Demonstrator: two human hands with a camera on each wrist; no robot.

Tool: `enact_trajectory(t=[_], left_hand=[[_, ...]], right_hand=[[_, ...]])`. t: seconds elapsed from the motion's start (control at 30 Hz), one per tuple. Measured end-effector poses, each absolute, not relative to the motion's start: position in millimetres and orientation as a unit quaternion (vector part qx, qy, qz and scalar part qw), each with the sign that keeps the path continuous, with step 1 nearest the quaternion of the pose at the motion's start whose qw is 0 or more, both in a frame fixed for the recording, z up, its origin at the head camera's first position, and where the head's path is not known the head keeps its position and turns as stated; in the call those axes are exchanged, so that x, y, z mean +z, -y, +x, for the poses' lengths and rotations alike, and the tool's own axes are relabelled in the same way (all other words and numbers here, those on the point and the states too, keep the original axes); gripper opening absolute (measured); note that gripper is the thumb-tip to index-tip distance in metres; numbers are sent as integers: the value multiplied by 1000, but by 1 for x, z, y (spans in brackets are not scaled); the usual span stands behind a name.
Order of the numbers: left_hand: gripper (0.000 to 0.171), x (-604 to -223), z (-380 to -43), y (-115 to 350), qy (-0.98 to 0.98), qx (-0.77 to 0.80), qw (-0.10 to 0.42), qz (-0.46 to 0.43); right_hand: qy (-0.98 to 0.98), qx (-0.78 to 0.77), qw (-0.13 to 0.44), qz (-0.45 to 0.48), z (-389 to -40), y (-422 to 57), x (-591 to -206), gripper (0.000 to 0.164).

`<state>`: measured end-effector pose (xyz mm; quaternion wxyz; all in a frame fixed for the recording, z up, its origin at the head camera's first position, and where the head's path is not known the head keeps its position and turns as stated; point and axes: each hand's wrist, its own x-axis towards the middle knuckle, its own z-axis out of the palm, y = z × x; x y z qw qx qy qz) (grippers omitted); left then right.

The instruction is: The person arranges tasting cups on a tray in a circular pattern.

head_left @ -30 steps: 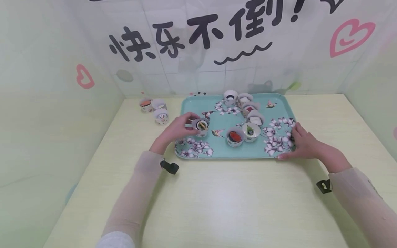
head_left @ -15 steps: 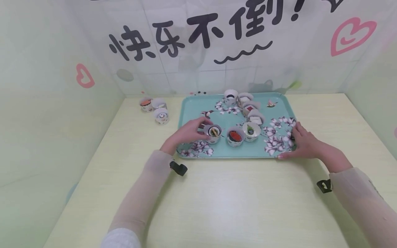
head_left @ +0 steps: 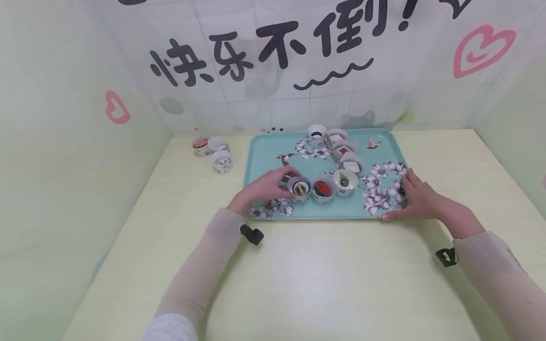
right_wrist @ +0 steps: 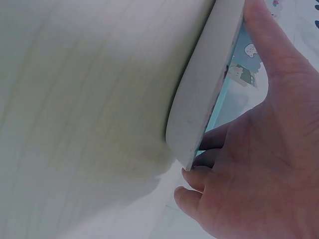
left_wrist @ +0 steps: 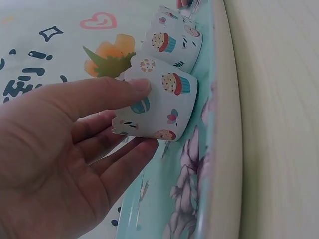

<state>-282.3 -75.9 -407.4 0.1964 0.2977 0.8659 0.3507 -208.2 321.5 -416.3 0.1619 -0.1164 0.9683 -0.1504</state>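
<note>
My left hand (head_left: 273, 183) pinches a paper cupcake cup (head_left: 300, 193) over the front of the turquoise floral tray (head_left: 266, 149). In the left wrist view the thumb lies on the near side of this cup, fingers behind and below it. A round dark-rimmed sushi-like piece (head_left: 301, 189) sits inside. Right beside it stands a cup with a red-orange topping (head_left: 323, 189), then a cup with a green leaf (head_left: 344, 182). My right hand (head_left: 422, 199) grips the tray's front right corner, thumb at the front edge and fingers curled at the side (right_wrist: 204, 94).
Several more filled cups run back from the leaf cup to a cup (head_left: 317, 136) near the tray's rear edge. Left of the tray, three cups (head_left: 222, 162) stand grouped on the pale table (head_left: 320, 279). A printed wall sheet (head_left: 273, 85) rises behind.
My left hand has carried the pinched cup rightward and toward the front of the tray, up beside the red-orange cup. The right hand keeps its place at the tray corner.
</note>
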Motion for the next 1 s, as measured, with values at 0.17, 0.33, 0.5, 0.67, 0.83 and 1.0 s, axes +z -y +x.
enact_trajectory(t=[0.17, 0.33, 0.5, 0.67, 0.83, 1.0], left_hand=[[57, -406, -280, 72, -870, 345, 196, 295], [60, -405, -278, 70, -875, 334, 197, 290], [66, -404, -277, 73, -877, 330, 197, 287], [70, -401, -275, 78, -868, 354, 201, 284], [68, -397, -275, 88, -865, 373, 193, 275], [62, -394, -278, 100, -868, 384, 168, 267]], right_hand=[[-969, -147, 161, -117, -208, -321, -414, 135], [-968, -149, 163, -116, -207, -321, -414, 135], [-968, -154, 163, -116, -207, -320, -415, 135], [-968, -149, 160, -119, -207, -320, -414, 135], [-969, -142, 163, -119, -207, -320, -414, 135], [-969, -138, 164, -120, -206, -320, -413, 135]])
